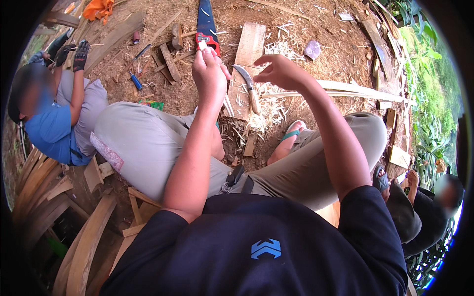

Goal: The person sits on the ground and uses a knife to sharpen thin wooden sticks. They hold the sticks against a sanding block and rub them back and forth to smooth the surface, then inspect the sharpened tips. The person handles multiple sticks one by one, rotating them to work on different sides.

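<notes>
Pale strip (202, 45) being pinched in closed L hand (211, 69), far centre; R hand (280, 73) being held half-open, apparently empty, nr knife (251, 89).
Strip prob. light, springy, splintery; best being gripped mid-length, edges being avoided.

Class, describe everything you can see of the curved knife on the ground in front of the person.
The curved knife has a bowed grey blade, metal by its look, and a tan, wood-like handle. It lies across a flat wooden board, blade tip toward the upper left, handle toward the person. Pale shavings lie around the handle's end. Neither of the hands appears to hold it; the right hand is close by on its right.
</notes>
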Demonstrator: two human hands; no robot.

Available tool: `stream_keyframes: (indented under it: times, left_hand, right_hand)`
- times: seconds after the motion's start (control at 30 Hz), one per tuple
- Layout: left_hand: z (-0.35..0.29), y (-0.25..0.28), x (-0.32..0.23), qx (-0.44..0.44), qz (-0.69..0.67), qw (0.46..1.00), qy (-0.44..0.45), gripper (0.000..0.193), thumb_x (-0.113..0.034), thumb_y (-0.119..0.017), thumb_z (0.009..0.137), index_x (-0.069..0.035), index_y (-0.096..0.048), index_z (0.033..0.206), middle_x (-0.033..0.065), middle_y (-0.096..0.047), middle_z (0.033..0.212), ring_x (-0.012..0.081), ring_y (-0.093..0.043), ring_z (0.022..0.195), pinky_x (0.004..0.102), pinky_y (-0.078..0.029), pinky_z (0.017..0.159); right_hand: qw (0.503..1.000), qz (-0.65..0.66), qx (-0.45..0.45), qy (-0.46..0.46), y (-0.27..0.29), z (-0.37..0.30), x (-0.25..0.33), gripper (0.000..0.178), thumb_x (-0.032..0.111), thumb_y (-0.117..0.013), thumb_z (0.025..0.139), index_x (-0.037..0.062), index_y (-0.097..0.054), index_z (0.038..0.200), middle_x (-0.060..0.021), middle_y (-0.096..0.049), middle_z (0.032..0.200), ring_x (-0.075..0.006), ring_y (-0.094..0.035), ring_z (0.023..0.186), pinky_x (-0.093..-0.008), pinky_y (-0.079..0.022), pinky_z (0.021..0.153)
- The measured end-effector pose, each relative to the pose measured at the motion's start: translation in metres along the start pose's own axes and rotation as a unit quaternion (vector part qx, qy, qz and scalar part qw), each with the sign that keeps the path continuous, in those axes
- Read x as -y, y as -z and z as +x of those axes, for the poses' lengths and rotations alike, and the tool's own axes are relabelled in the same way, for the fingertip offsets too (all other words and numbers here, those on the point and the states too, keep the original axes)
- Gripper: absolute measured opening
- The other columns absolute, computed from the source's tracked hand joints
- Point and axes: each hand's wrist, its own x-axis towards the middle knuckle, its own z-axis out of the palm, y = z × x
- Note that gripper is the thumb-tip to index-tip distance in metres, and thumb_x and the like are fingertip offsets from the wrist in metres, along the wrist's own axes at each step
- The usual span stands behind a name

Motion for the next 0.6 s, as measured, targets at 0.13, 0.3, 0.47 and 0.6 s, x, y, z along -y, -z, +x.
stream_keyframes:
  times: [0.13, 0.3, 0.47, 0.6]
  left_hand:
    - [0.011, 0.009, 0.028, -0.012, 0.042, 0.999, -0.009, 0.03, -0.029, -0.037, 0.108, -0.006, -0.051, 0.093, 0.0008, -0.046, 0.069, 0.0102, -0.044, 0.052, 0.0285, -0.038, 0.049]
    - [0.005, 0.006, 0.059, 0.024, 0.096, 0.994, 0.038, 0.032, -0.027, -0.037, 0.106, -0.005, -0.053, 0.091, 0.0025, -0.052, 0.071, 0.0123, -0.049, 0.057, 0.031, -0.041, 0.055]
    - [-0.006, 0.004, 0.076, 0.097, 0.048, 0.992, 0.062, 0.033, -0.029, -0.038, 0.107, -0.006, -0.053, 0.09, 0.0002, -0.051, 0.067, 0.0102, -0.048, 0.053, 0.0298, -0.04, 0.05]
    - [-0.009, 0.008, 0.103, 0.09, 0.187, 0.978, -0.007, 0.029, -0.024, -0.039, 0.106, -0.004, -0.054, 0.092, 0.0067, -0.056, 0.069, 0.0188, -0.055, 0.059, 0.036, -0.045, 0.057]
  right_hand:
    - [0.963, -0.214, -0.155, -0.059, 0.002, 0.027, -0.055, 0.031, 0.012, -0.066, 0.086, -0.0054, -0.066, 0.112, -0.0247, -0.071, 0.105, -0.0379, -0.07, 0.098, -0.0447, -0.057, 0.083]
    - [0.973, -0.161, -0.074, -0.145, -0.056, 0.055, -0.083, 0.04, 0.032, -0.063, 0.095, -0.0064, -0.066, 0.106, -0.0266, -0.07, 0.105, -0.0375, -0.069, 0.102, -0.0447, -0.055, 0.087]
    - [0.982, -0.132, -0.032, -0.131, -0.118, 0.048, -0.095, 0.084, 0.057, -0.071, 0.085, -0.0135, -0.048, 0.124, -0.0324, -0.063, 0.118, -0.0416, -0.062, 0.114, -0.0457, -0.051, 0.097]
    - [0.981, -0.118, -0.041, -0.151, -0.129, 0.05, -0.102, 0.08, 0.045, -0.078, 0.083, -0.0131, -0.044, 0.126, -0.0324, -0.063, 0.118, -0.0403, -0.063, 0.114, -0.0446, -0.051, 0.098]
